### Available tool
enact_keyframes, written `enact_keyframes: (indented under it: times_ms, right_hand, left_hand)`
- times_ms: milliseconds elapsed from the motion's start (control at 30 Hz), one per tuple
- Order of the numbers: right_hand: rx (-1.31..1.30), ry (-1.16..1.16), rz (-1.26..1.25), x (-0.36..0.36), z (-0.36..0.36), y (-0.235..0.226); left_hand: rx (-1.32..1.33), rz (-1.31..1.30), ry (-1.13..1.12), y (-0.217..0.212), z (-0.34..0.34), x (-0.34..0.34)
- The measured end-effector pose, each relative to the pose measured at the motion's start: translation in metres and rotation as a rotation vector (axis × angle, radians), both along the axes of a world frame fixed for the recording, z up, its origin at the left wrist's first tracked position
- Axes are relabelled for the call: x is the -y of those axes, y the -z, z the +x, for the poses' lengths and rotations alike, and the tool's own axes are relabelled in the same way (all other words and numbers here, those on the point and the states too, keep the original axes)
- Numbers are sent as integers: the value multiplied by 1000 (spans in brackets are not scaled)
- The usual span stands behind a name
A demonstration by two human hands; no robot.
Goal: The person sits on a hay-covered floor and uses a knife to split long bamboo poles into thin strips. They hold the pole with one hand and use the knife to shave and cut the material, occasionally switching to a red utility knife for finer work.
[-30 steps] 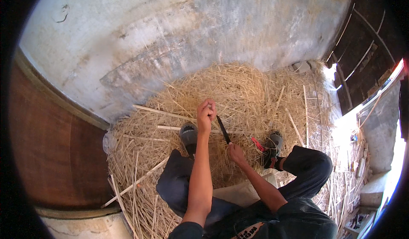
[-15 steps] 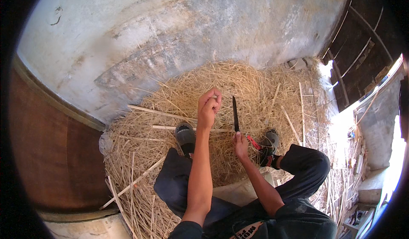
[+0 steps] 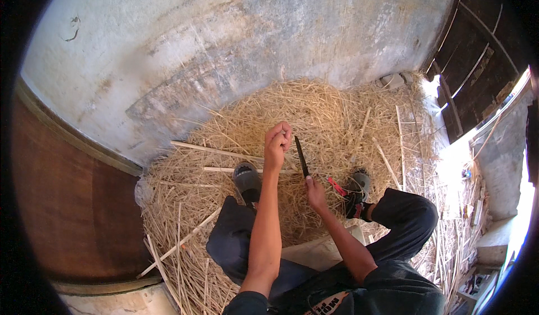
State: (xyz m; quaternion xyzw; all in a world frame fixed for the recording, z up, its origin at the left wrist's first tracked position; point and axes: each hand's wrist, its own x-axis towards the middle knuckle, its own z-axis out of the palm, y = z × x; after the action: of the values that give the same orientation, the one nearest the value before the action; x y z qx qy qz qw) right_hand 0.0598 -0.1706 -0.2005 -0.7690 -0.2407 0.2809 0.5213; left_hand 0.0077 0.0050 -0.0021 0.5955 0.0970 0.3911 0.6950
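My right hand (image 3: 314, 190) is closed round the lower end of a long dark knife (image 3: 302, 156). The blade points away from me and tilts a little left, its tip beside my left hand (image 3: 278, 140). A small gap separates the tip from that hand. My left hand is raised higher and farther off, with the fingers curled and the thumb pressed against them. Whatever it may grip is hidden or too thin to name. Beneath both hands lies a thick layer of straw-like shavings (image 3: 314, 107).
My shoes, the left (image 3: 247, 181) and the right (image 3: 357, 191), stand in the shavings. A red object (image 3: 337, 186) lies by the right shoe. Pale split strips (image 3: 216, 149) lie at left. Behind rises a stained wall (image 3: 224, 51); a brown panel (image 3: 78, 191) is at left.
The knife has swung left, bringing its tip close to my left hand. My right hand has shifted slightly left and my left hand slightly right and nearer.
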Motion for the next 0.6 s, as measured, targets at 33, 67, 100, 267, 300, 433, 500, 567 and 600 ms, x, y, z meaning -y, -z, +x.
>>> enact_keyframes:
  times_ms: [33, 67, 100, 267, 300, 433, 500, 567, 600]
  right_hand:
    - [-110, 16, 69, -3, 3, -5]
    - [-228, 12, 134, -12, 0, -37]
    - [-340, 23, 195, -16, 1, -58]
    - [-95, 9, 194, -8, -3, -21]
    - [-67, -118, -43, 6, 3, 36]
    - [-8, -165, -259, 2, -13, 42]
    - [225, -147, -208, -2, -10, 28]
    - [301, -125, -108, -25, 4, -5]
    - [248, -131, -51, -31, 5, -42]
  left_hand:
    - [3, -2, 6, 1, -1, 0]
    - [-2, -6, -8, 6, -9, -3]
    - [-10, -22, -9, 5, -12, -1]
    - [-46, -87, 29, -2, -19, 2]
    - [-20, -91, 69, -5, -7, 5]
    - [-7, -61, 47, -2, -17, -6]
    - [-3, -66, 40, 1, -16, 3]
    - [-9, -55, 26, 2, -13, 6]
    - [-22, -51, 10, 5, -21, 3]
